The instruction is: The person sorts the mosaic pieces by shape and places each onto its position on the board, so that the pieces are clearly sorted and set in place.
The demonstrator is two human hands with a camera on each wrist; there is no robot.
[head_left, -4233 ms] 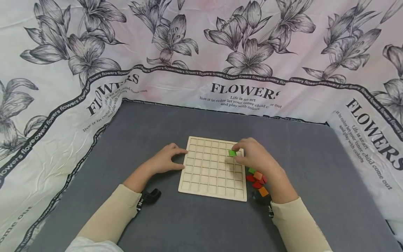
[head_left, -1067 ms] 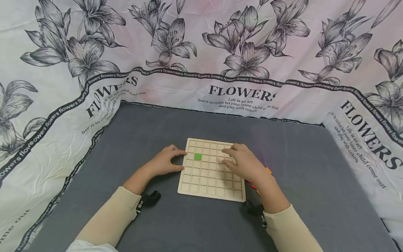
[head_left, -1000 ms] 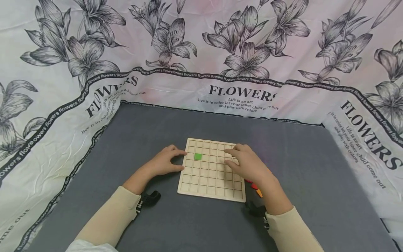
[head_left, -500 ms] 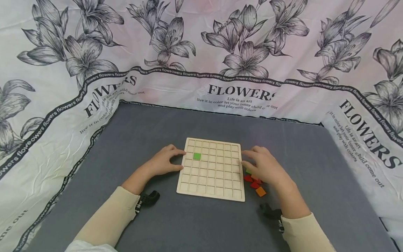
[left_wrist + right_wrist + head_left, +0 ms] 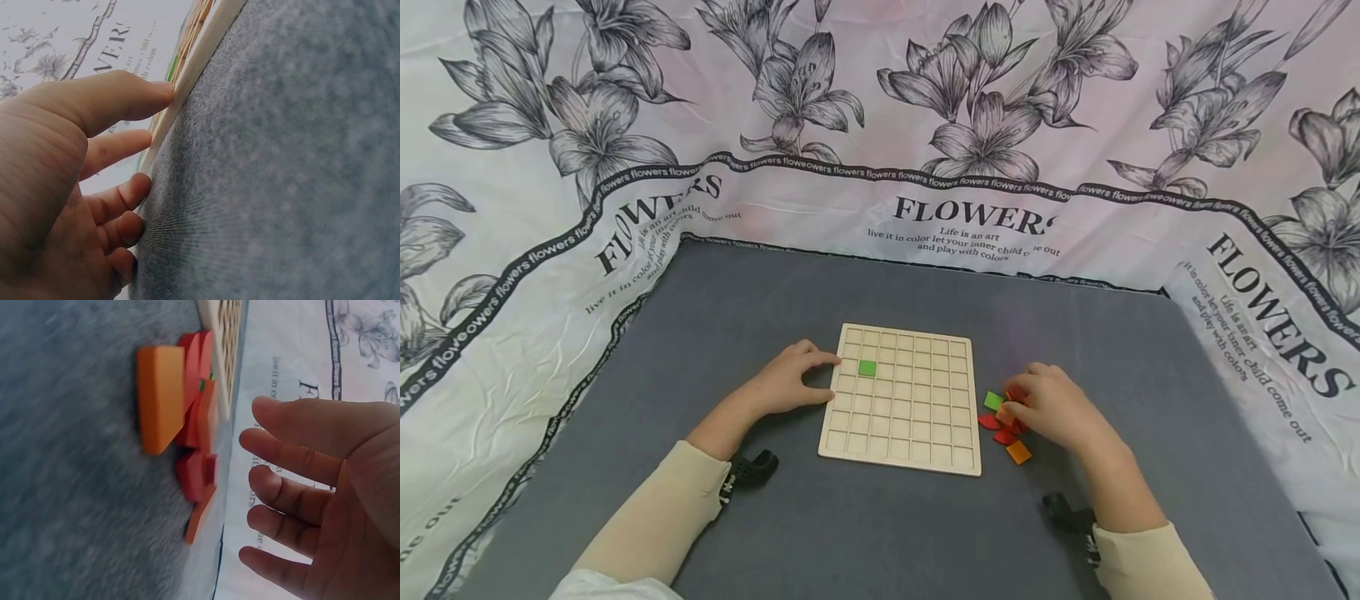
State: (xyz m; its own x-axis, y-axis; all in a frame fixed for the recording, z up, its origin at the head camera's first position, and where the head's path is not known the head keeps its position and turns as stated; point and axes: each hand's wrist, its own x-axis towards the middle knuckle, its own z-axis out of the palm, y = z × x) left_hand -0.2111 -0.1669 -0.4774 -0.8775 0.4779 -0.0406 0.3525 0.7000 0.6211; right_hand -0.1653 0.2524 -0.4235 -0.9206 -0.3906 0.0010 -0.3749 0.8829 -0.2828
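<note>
A pale wooden grid board (image 5: 898, 419) lies flat on the table, with a green square tile (image 5: 867, 368) in one cell at its upper left. My left hand (image 5: 786, 382) touches the board's left edge with thumb and index fingertips; the left wrist view shows the thumb (image 5: 140, 97) against the rim. Over a small pile right of the board is my right hand (image 5: 1056, 408), its fingers apart with nothing visibly held. The pile has red pieces (image 5: 988, 422), a green piece (image 5: 993, 401) and orange pieces (image 5: 1018, 452); the hand partly covers it in the head view.
The grey tabletop (image 5: 880, 533) surrounds the board. White floral fabric (image 5: 820, 204) hangs along the back and sides. Each wrist carries a black strap-on camera, the left one (image 5: 756, 469) and the right one (image 5: 1067, 515) both low beside the arms.
The green tile went from my right hand into a board cell. My right hand then moved right, off the board and over the pile. My left hand stays at the board's edge.
</note>
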